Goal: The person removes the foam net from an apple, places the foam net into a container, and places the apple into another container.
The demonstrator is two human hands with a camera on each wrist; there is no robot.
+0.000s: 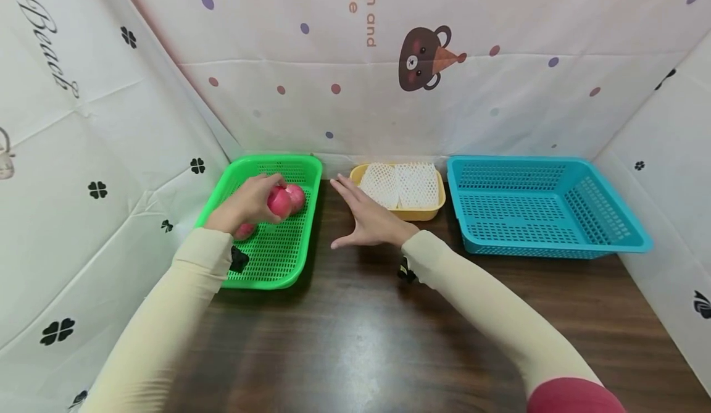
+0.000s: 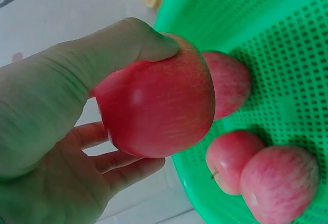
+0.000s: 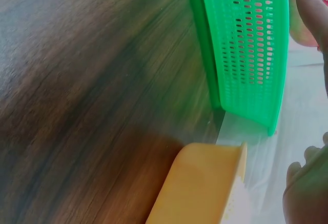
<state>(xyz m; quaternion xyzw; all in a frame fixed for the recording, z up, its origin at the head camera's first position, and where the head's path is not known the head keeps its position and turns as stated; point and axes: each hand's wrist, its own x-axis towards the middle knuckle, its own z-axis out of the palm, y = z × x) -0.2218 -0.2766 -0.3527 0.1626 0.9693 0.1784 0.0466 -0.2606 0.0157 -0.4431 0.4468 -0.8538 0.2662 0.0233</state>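
Note:
My left hand [image 1: 248,203] grips a red apple [image 1: 280,203] over the green basket [image 1: 278,258]. Thumb and fingers curl around it in the left wrist view, where the held apple [image 2: 156,108] fills the middle. Behind it, several more apples [image 2: 279,183] lie in the same basket. My right hand [image 1: 371,218] hovers beside the yellow basket [image 1: 419,215], fingers spread and thumb apart, with nothing in its grasp. White foam fruit nets [image 1: 418,184] lie in that yellow basket, just past the right hand.
A larger blue basket [image 1: 511,212] stands at the right on the dark wooden table [image 1: 355,339]. Printed white cloth [image 1: 333,116] hangs behind the baskets and along both sides.

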